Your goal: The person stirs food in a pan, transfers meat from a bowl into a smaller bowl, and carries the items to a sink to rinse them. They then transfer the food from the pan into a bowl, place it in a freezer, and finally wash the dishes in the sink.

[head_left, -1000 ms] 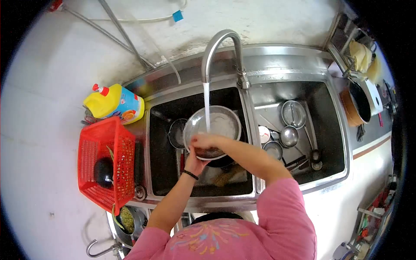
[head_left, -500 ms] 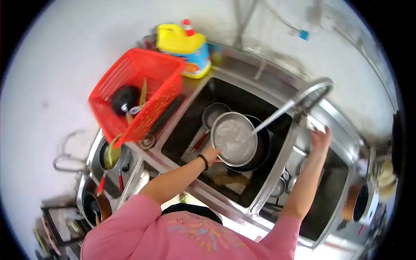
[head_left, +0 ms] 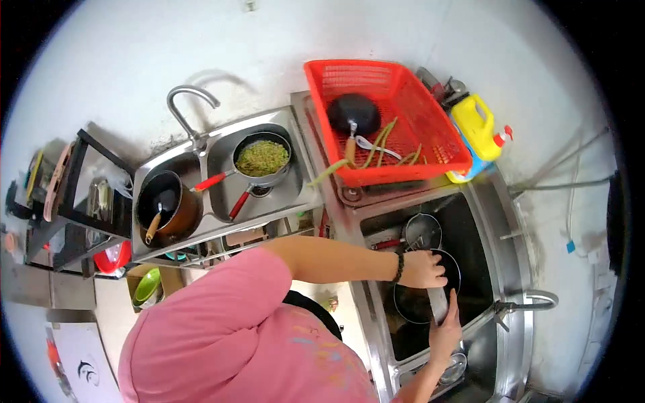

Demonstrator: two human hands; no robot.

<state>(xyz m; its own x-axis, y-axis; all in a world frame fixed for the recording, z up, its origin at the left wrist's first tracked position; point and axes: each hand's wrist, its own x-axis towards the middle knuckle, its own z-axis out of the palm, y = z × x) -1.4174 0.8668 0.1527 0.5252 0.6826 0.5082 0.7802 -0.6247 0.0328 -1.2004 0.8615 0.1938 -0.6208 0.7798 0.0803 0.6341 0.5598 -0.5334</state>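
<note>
My left hand [head_left: 423,269] and my right hand [head_left: 445,334] are both closed on the rim of a metal bowl [head_left: 438,305]. The bowl is tipped up on its side, so I see it nearly edge-on, and its inside is hidden. Just below it, in the dark sink basin [head_left: 475,269], stands a round black pot [head_left: 410,302]. A strainer with a red handle [head_left: 423,230] lies beside the pot, beyond my left hand. No stream shows from the faucet [head_left: 534,302] at right.
A red plastic basket [head_left: 416,178] holds a black ladle and long green beans. Next to it stands a yellow jug [head_left: 474,121]. In the left double sink [head_left: 218,158] are a pan of chopped greens [head_left: 263,159] and a brown pot [head_left: 181,208]. A black rack [head_left: 77,174] stands farther left.
My view has turned left. The right hand has left the faucet and joined the left on the bowl. The bowl, earlier level and full of water under the stream, is now tipped; the stream has stopped.
</note>
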